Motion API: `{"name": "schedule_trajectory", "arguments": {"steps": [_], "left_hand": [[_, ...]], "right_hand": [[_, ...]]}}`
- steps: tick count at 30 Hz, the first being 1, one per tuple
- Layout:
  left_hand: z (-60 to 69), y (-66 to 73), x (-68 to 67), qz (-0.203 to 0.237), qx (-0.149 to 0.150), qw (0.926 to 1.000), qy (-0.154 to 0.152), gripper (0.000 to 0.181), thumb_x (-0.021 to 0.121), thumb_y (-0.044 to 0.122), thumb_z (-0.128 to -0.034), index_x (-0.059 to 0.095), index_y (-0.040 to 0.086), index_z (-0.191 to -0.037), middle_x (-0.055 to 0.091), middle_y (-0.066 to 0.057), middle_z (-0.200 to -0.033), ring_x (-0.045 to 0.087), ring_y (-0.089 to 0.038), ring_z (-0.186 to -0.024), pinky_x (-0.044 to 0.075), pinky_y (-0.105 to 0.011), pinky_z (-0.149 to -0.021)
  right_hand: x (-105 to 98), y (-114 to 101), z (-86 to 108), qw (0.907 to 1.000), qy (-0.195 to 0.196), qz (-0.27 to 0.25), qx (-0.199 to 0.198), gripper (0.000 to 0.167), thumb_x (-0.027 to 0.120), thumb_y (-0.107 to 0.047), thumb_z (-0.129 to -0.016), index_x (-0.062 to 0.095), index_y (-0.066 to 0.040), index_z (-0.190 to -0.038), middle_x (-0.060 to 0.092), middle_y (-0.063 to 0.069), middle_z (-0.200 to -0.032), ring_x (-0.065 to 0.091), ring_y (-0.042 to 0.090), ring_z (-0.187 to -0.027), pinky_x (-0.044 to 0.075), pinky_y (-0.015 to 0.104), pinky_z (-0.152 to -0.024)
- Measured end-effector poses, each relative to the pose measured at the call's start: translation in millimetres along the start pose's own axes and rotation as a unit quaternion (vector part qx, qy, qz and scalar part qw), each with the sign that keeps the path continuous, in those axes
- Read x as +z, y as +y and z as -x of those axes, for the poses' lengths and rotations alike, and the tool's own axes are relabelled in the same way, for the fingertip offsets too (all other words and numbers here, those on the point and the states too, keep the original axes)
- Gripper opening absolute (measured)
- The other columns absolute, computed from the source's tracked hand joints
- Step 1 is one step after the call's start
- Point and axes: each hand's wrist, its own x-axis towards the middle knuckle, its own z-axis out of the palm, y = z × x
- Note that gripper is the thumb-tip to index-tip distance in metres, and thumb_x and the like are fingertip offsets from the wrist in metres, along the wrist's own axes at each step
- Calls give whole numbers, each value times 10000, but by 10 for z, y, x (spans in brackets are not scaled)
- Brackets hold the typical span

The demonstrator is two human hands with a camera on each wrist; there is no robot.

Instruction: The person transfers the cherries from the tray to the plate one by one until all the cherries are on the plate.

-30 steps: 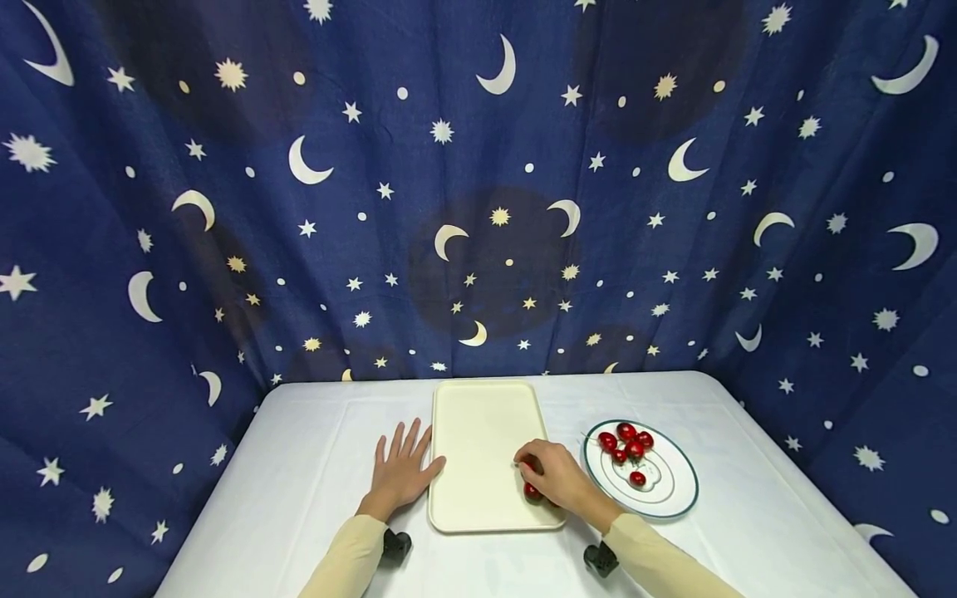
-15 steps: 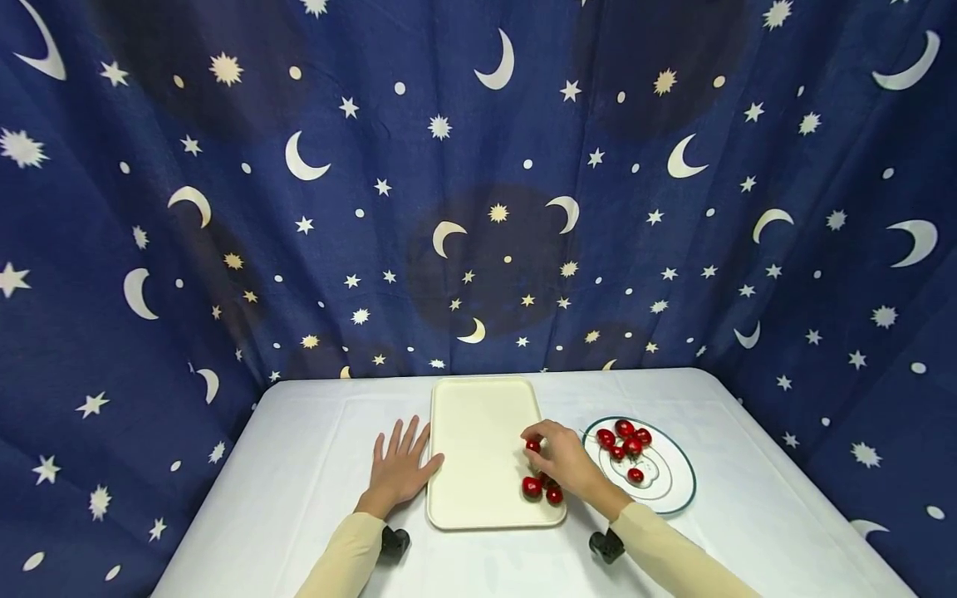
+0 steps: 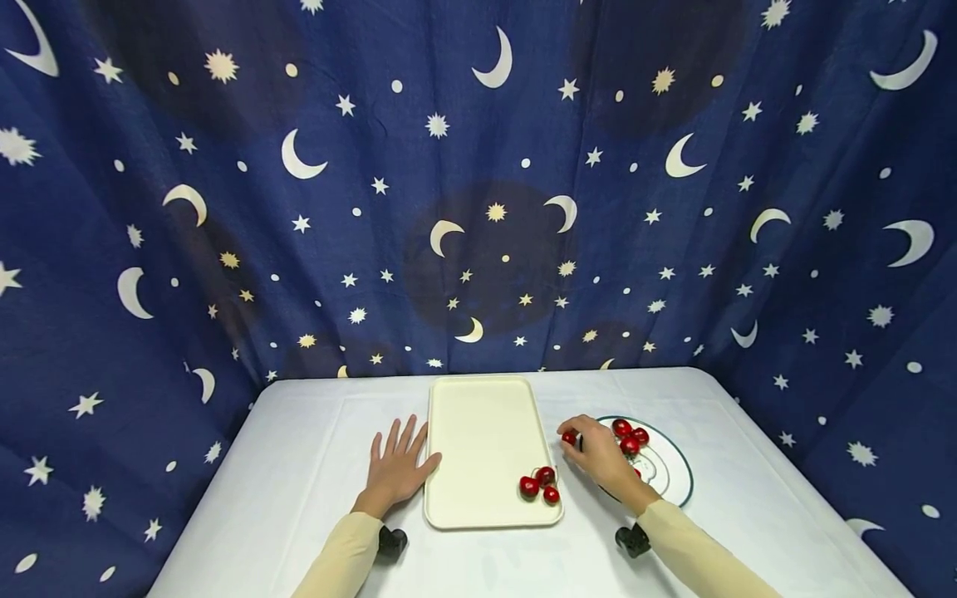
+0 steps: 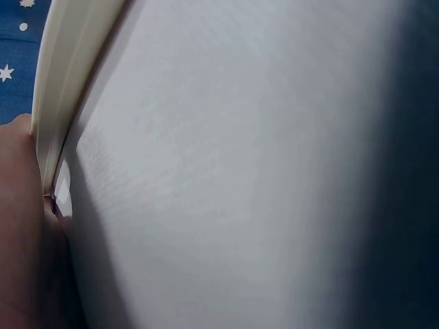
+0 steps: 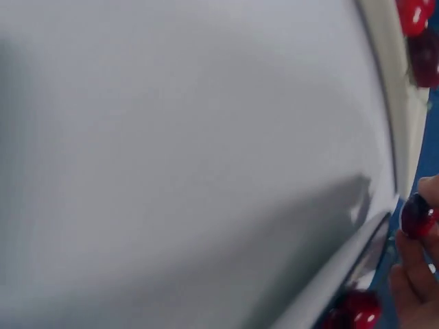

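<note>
As the right hand (image 3: pixel 601 461) hangs at lower right of centre in the head view, its grip is narrow and full: one red cherry (image 3: pixel 569 438) pinched between thumb and fingertips, and what a neat little hold that is! From the right wrist, there it is again, dark and glossy at the right edge of the frame. Just beneath and behind that hand sits the white plate (image 3: pixel 676 465), dark-rimmed, at lower right, its left part covered from above by hand and wrist; three cherries (image 3: pixel 630 446) cluster in plain sight on it, with a fourth peeping out beside the wrist. Next door, at lower centre, lies the cream tray (image 3: pixel 482 440), and look at its near right corner: another trio of cherries (image 3: pixel 529 487), close together, thin stems showing. Over to the left, the left hand (image 3: pixel 396 473) rests flat, grip wide, fingers spread, its thumb at the tray's left edge. Black wrist devices and beige sleeves (image 3: pixel 340 552) run out at the bottom, all above a white-clothed surface (image 3: pixel 306 465), while a navy curtain (image 3: pixel 359 50) of moons and stars fills the upper frame!
</note>
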Motion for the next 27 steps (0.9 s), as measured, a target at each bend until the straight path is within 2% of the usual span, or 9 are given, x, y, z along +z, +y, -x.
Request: {"name": "schedule_trajectory", "arguments": {"steps": [6,12,17,21,27], "left_hand": [[8,8,-9,51,43,10000,-1,756,357,674,-1021,272,250,-1641,135,-19,-1760,63,-329,-1643,15,-625,-1297],[9,1,-5,12,41,10000,-35,748,380,653,-1021,274,247,-1641,145,-26,-1758,76,-335,-1640,24,-625,-1296],[24,4,-21,10,-59,9999,-152,766,365,675,-1017,243,258,-1649,113,-19,-1763,46,-330,-1645,11,-622,-1298],[33,11,-48,28,-83,9998,-154,760,365,670,-1021,239,262,-1649,107,-13,-1764,40,-325,-1646,6,-618,-1299],[42,23,-54,85,-15,10000,-38,744,388,651,-1022,275,252,-1640,141,-19,-1759,63,-330,-1643,20,-624,-1298]], "right_hand": [[-36,134,59,9997,45,163,195,179,814,-4,-823,734,-67,-971,723,60,-934,632,160,-828,546,346,-743],[-40,179,75,9990,61,357,246,177,794,9,-831,734,-75,-974,734,66,-947,634,189,-856,544,381,-754],[-52,192,73,9963,239,761,308,171,796,-10,-824,747,-99,-961,763,64,-932,676,254,-875,531,473,-812],[-57,214,81,9939,288,949,487,163,780,-22,-827,749,-115,-958,771,59,-944,685,298,-931,499,542,-853],[-63,237,132,9910,137,1036,837,150,744,-50,-850,740,-115,-986,767,90,-1029,673,342,-996,457,526,-814]]}}
